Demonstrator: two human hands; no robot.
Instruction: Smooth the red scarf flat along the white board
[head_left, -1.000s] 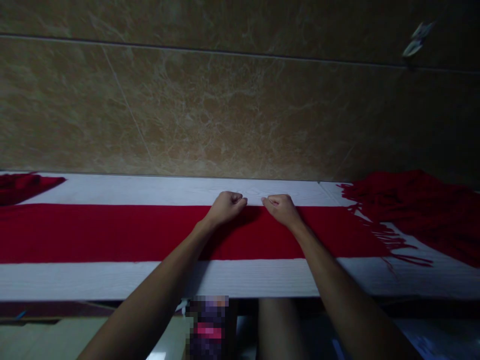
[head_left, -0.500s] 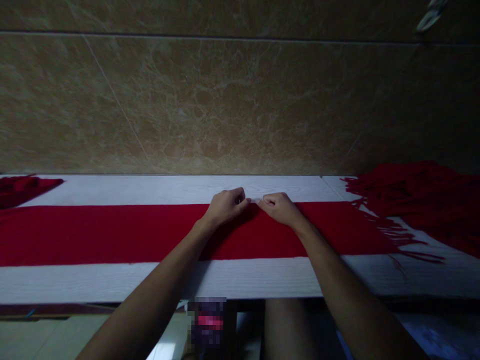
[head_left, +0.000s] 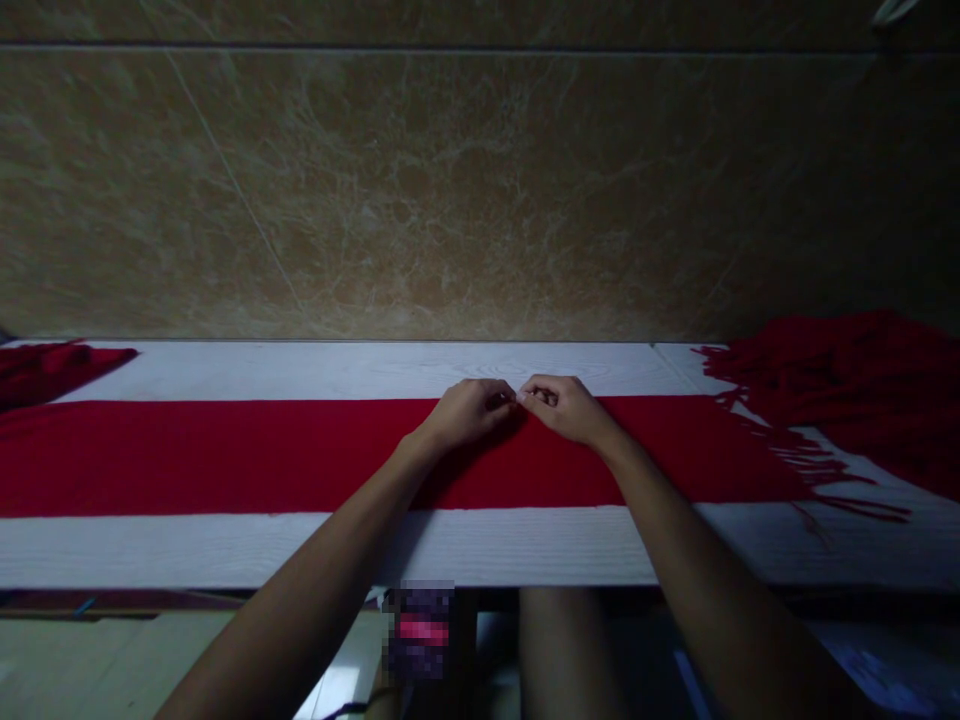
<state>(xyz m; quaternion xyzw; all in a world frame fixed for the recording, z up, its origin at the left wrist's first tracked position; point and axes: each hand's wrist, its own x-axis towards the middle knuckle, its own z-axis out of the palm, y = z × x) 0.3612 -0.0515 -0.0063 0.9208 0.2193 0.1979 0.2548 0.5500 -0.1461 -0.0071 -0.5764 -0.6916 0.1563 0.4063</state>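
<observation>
A long red scarf [head_left: 225, 455] lies flat across the white wood-grained table, its fringe [head_left: 817, 465] spread at the right end. Over its far edge, my left hand [head_left: 472, 408] is closed in a pinch, thumb against the fingers. My right hand [head_left: 566, 405] is pinched too, and the fingertips of both hands meet at that edge. Whatever sits between the fingertips is too small to make out.
Bunched red fabric with fringe [head_left: 862, 375] lies at the right of the white table [head_left: 187, 550]. Another red piece [head_left: 60, 368] is at the far left. A brown marbled tile wall [head_left: 450, 200] rises behind the table's back edge.
My hands have come together, closing the small gap between their fingertips. The left hand moved right. The view has shifted slightly; the scarf lies as before.
</observation>
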